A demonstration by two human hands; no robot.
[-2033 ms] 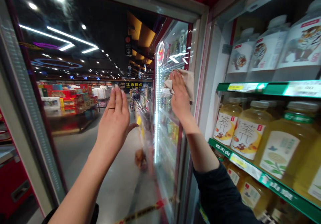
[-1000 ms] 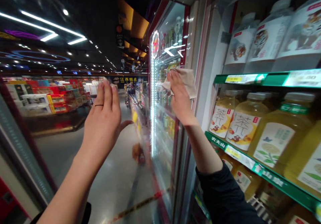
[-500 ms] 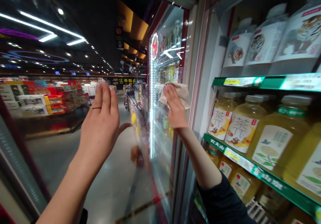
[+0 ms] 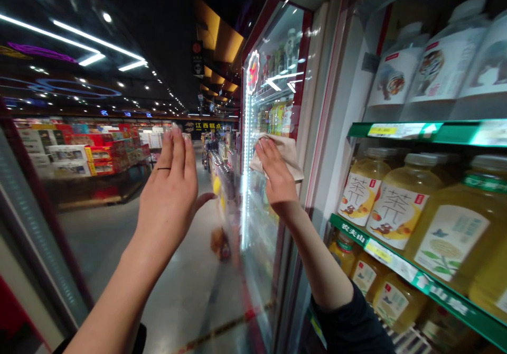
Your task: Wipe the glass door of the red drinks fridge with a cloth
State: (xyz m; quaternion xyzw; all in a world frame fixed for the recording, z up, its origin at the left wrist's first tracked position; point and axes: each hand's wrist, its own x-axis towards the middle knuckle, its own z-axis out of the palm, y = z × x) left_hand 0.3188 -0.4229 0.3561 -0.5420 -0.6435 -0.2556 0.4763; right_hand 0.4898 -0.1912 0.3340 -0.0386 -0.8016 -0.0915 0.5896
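My left hand lies flat against the glass door, fingers stretched upward and thumb out to the side. A thin black ring or band circles one finger. My right hand presses a beige cloth on the same glass, near the door's metal frame. Its fingers are spread along the cloth, which is partly folded and juts out to the right of the hand. What lies under the palm is hidden.
To the right stand cooler shelves with green price strips, holding tea bottles and clear bottles with tiger labels. Through the glass appear a lit refrigerator, stacked gift boxes and a grey floor.
The view has turned slightly left, so the scene shifts right. My right hand with the cloth has slid a little left on the glass, away from the frame. My left hand stays put.
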